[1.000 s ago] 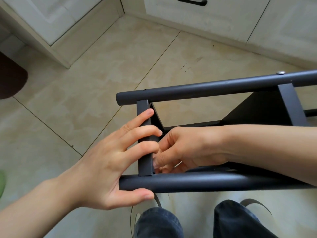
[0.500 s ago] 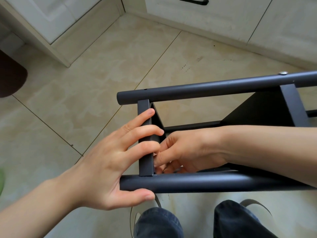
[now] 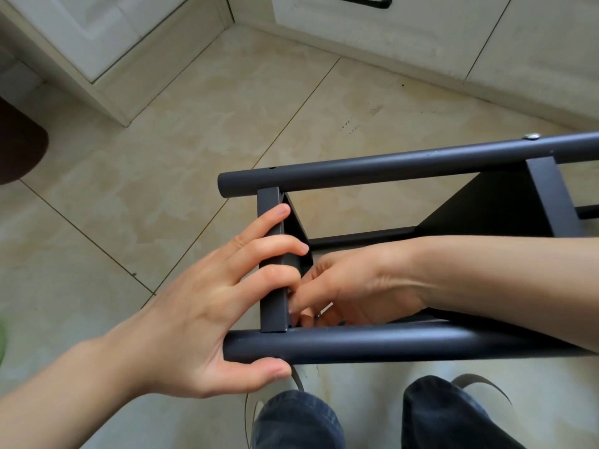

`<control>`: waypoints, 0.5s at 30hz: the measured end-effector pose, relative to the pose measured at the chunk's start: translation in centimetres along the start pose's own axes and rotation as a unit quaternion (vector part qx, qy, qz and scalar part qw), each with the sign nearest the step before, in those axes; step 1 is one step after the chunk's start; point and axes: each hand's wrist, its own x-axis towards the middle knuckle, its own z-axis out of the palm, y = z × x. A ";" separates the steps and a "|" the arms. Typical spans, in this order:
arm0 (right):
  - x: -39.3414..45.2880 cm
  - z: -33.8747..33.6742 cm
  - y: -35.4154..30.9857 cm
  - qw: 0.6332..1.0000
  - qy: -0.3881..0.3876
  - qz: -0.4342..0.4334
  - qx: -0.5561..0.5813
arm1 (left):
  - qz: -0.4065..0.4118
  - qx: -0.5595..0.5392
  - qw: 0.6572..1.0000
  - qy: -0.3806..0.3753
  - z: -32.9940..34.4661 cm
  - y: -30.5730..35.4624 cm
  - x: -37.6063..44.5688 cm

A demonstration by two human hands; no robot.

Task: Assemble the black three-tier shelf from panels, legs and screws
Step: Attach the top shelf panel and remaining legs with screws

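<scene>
The black shelf lies on its side over the tiled floor. Its far leg point(image 3: 389, 168) and near leg point(image 3: 389, 343) run left to right. My left hand point(image 3: 201, 319) grips the end panel point(image 3: 272, 306), fingers curled over its edge and thumb under the near leg. My right hand point(image 3: 356, 283) reaches inside the frame just behind that panel, near its joint with the near leg, and pinches a small silver fastener point(image 3: 325, 308) that is mostly hidden by the fingers. A second panel point(image 3: 551, 196) sits further right. A silver screw head point(image 3: 531, 136) shows on the far leg.
White cabinets point(image 3: 421, 34) line the back, and another cabinet point(image 3: 97, 37) stands at the left. A dark mat point(image 3: 19, 140) lies at the left edge. My knees in jeans point(image 3: 298, 419) are right below the near leg.
My right fingers have shifted slightly at the panel's lower corner. My left hand and the shelf have stayed in place.
</scene>
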 end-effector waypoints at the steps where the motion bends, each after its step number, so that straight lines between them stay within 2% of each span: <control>1: 0.0 0.1 0.0 1.000 0.002 -0.005 0.001 | 0.000 -0.001 1.000 0.000 0.0 0.0 0.0; 9: -0.2 -0.2 -0.2 1.000 0.004 0.024 0.010 | 0.000 -0.001 1.000 0.002 0.1 -0.1 0.0; 15: 0.1 0.2 0.1 1.000 -0.011 -0.011 0.026 | 0.002 -0.018 1.000 0.016 0.2 -0.3 -0.1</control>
